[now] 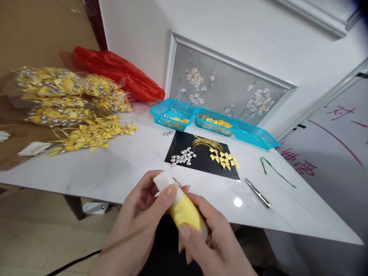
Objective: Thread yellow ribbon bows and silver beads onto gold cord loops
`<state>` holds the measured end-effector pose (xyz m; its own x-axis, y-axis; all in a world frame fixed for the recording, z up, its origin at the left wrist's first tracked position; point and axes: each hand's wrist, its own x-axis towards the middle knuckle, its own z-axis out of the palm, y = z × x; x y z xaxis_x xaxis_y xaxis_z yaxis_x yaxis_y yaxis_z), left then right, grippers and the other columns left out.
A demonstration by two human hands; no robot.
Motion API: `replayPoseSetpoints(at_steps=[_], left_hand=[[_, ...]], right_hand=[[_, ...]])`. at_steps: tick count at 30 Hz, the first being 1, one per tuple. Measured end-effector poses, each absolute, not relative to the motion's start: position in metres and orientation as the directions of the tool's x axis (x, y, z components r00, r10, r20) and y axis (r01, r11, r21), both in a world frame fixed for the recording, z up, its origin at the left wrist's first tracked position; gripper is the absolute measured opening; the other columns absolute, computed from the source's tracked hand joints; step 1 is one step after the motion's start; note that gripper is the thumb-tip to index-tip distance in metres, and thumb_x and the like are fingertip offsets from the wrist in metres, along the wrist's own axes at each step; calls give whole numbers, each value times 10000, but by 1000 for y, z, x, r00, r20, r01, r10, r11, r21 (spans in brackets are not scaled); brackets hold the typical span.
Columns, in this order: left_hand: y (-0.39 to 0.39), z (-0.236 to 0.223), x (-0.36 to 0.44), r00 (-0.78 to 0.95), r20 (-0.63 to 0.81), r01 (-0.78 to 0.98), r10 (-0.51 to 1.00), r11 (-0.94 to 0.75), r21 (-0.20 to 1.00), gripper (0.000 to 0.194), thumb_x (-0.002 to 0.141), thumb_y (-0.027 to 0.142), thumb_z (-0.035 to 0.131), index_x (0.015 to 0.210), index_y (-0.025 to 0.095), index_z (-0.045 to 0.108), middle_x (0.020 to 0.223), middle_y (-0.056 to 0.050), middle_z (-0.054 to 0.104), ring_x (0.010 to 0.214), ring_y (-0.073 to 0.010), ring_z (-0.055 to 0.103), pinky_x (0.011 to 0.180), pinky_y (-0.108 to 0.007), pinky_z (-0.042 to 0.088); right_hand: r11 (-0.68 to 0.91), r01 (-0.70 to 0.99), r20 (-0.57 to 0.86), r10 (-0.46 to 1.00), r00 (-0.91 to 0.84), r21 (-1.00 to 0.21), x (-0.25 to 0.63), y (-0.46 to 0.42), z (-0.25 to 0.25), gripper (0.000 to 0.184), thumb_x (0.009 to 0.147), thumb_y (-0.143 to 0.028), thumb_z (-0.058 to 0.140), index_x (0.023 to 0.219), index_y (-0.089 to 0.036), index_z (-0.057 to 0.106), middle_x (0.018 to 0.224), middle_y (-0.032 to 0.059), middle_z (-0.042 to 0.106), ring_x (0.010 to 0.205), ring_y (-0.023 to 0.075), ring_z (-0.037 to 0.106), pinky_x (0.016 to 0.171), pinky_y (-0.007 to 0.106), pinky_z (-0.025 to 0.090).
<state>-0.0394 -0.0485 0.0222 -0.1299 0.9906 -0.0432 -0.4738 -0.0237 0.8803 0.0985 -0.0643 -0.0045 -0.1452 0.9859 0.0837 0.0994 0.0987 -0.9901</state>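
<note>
Nearest us, a left hand (143, 212) and a right hand (214, 234) meet at the near edge of a white desk (115, 168), both curled closed around one roll (186, 212). The left thumb and fingers pinch its white upper end; the right hand wraps the yellow body, thumb pressed along it. We judge the step in hand to be handling that white end while the right hand steadies the rest; a further move would call for a firm right grip and a light left pinch. The roll tilts toward the desk's left side, smooth and bright yellow, its white end loose and ragged; we cannot tell what it is made of. Beyond it, toward the far edge, a black mat (201, 163) bears silver beads (184, 156) and yellow bows (225, 159).
</note>
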Motion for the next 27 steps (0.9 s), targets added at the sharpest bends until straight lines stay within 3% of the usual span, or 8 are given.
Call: replayPoseSetpoints(at_steps=[3, 9, 16, 22, 27], left_hand=[[-49, 23, -42, -49, -39, -517, 998, 8, 856, 135, 847, 354, 737, 854, 219, 732, 804, -24, 740, 703, -152, 642, 625, -212, 527], [-51, 24, -45, 70, -54, -580, 996, 85, 810, 225, 899, 416, 661, 956, 226, 767, 956, -63, 758, 796, -186, 647, 580, -208, 514], [-53, 24, -47, 95, -49, -552, 994, 94, 829, 235, 900, 428, 650, 930, 230, 771, 949, -59, 731, 743, -177, 627, 540, -212, 499], [-56, 25, -45, 71, -40, -548, 997, 73, 833, 207, 883, 425, 678, 917, 242, 768, 911, -51, 748, 784, -191, 648, 585, -221, 531], [-54, 26, -43, 45, -53, -576, 998, 69, 814, 148, 840, 383, 746, 896, 252, 785, 907, -31, 777, 840, -179, 663, 654, -197, 545]], right_hand=[[-114, 15, -115, 972, -203, -993, 100, -65, 3, 600, 916, -596, 575, 1308, -142, 592, 554, -20, 601, 438, 137, 520, 497, 273, 498], [-278, -65, -233, 894, -382, -958, 105, -54, 25, 609, 939, -703, 412, 883, -162, 686, 453, -46, 502, 358, 81, 365, 418, 202, 374], [-307, -49, -254, 858, -446, -950, 107, -52, 23, 665, 942, -721, 380, 875, -143, 700, 490, -30, 532, 379, 74, 400, 467, 202, 396], [-237, -53, -191, 879, -438, -970, 106, -55, 20, 602, 923, -708, 464, 1029, -153, 672, 488, -51, 503, 405, 81, 406, 443, 197, 356], [-221, -34, -190, 898, -398, -975, 109, -60, 15, 574, 906, -656, 545, 1157, -146, 628, 751, 35, 667, 429, 65, 462, 449, 209, 404]])
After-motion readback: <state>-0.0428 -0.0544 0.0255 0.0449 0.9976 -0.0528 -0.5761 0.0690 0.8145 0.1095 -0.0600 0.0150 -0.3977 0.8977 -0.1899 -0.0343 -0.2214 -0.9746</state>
